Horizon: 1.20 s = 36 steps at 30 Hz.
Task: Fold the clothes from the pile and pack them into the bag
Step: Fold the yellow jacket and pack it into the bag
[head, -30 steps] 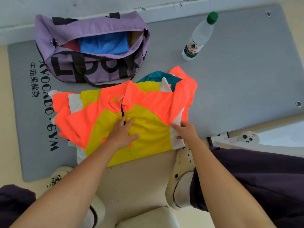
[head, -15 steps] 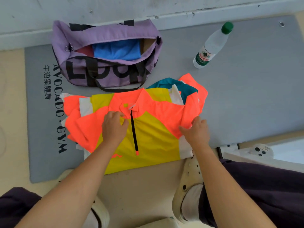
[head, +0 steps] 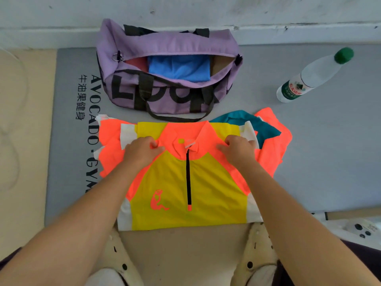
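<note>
- Left hand [head: 142, 150] rests on the left shoulder of the jersey [head: 185, 182], fingers curled and pinching a fold of orange fabric beside the collar.
- Right hand [head: 237, 149] rests on the right shoulder of the jersey, fingers curled into the orange fabric in the same manner.
- The jersey lies face up, yellow front with orange shoulders and a black zip down the centre; its hem overhangs the mat's [head: 329, 151] near edge onto the floor [head: 24, 141].
- The jersey lies on top of the pile [head: 266, 131]; teal, orange and white garments protrude at its left and right sides.
- Bag [head: 167, 67], purple with black lettering, sits at the mat's far edge against the wall, just beyond the pile. Its top is open; a folded blue garment [head: 179, 68] lies inside, with something red beside it.
- Water bottle [head: 313, 76], green cap, stands on the mat towards its far right corner, well apart from the bag.
- Two cream clogs [head: 259, 250] at the near edge, on the floor.
</note>
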### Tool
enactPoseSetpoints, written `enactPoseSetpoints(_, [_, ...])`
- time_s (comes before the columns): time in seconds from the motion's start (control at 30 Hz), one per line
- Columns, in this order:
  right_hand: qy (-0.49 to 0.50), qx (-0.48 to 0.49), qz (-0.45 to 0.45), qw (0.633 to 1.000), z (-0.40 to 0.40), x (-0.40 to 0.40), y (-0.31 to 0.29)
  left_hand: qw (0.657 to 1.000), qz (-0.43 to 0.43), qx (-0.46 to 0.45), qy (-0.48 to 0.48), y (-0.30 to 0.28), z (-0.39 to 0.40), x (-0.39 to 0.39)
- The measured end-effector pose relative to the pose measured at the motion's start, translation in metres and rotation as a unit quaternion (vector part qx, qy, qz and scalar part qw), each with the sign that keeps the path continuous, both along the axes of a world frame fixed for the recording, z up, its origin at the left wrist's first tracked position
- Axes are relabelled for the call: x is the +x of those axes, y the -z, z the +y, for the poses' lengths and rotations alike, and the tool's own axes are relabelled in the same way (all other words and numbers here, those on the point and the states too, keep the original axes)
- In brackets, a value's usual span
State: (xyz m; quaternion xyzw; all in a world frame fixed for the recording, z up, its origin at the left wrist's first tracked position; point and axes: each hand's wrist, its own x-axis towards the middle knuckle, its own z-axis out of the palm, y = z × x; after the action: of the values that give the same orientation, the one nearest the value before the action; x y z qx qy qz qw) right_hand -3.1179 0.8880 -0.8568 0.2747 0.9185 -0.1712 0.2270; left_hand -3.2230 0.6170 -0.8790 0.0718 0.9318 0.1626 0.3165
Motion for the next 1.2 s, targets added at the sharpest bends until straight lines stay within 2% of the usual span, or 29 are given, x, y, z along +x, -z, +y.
enactPoseSetpoints(0.1, [-0.006,-0.001,-0.046,0.999,0.009,0.000,-0.002,1.000,0.012,0.017,0.008,0.005,0.000,-0.005])
enactPoseSetpoints(0.17, [-0.028,0.039,-0.069,0.996,0.012,-0.004,-0.002,0.999,0.029,0.021,0.011,0.007,0.002,-0.007])
enactPoseSetpoints(0.27, [-0.053,0.079,0.024,0.995,0.013,-0.022,-0.001,0.991,0.102,0.079,-0.015,0.007,0.012,-0.015])
enactPoseSetpoints(0.33, [-0.055,0.004,0.097,0.994,0.010,-0.038,-0.001,0.985,0.126,0.117,0.003,0.006,0.022,-0.024])
enactPoseSetpoints(0.37, [-0.053,-0.042,0.104,0.992,0.008,-0.045,0.000,0.985,0.120,0.117,0.030,0.006,0.027,-0.029])
enactPoseSetpoints(0.43, [-0.075,-0.078,0.063,0.992,0.002,-0.056,0.005,0.989,0.087,0.089,0.083,0.007,0.035,-0.036])
enactPoseSetpoints(0.53, [-0.160,0.026,0.014,0.987,-0.003,-0.063,0.012,0.991,0.062,0.014,0.116,0.013,0.040,-0.042])
enactPoseSetpoints(0.63, [-0.177,0.065,-0.003,0.982,-0.004,-0.062,0.017,0.984,0.082,-0.042,0.154,0.013,0.041,-0.045])
enactPoseSetpoints(0.7, [-0.171,0.088,-0.017,0.981,-0.002,-0.059,0.019,0.984,0.096,0.015,0.149,0.012,0.040,-0.044])
enactPoseSetpoints(0.77, [-0.172,0.094,-0.005,0.981,-0.001,-0.059,0.020,0.981,0.094,0.117,0.120,0.012,0.039,-0.042])
enactPoseSetpoints(0.83, [-0.193,0.064,0.037,0.978,-0.002,-0.060,0.020,0.975,0.076,0.186,0.091,0.009,0.039,-0.040])
enactPoseSetpoints(0.93, [-0.178,-0.019,0.102,0.978,-0.011,-0.064,0.020,0.974,0.021,0.219,0.059,0.007,0.040,-0.038])
enactPoseSetpoints(1.0, [-0.151,-0.061,0.092,0.982,-0.016,-0.069,0.019,0.974,-0.002,0.221,0.056,0.007,0.040,-0.038])
enactPoseSetpoints(1.1, [-0.144,-0.048,0.064,0.986,-0.020,-0.074,0.018,0.978,-0.012,0.201,0.052,0.006,0.037,-0.041])
enactPoseSetpoints(1.2, [-0.165,-0.022,0.072,0.984,-0.014,-0.074,0.015,0.988,0.030,0.106,0.106,0.006,0.029,-0.049])
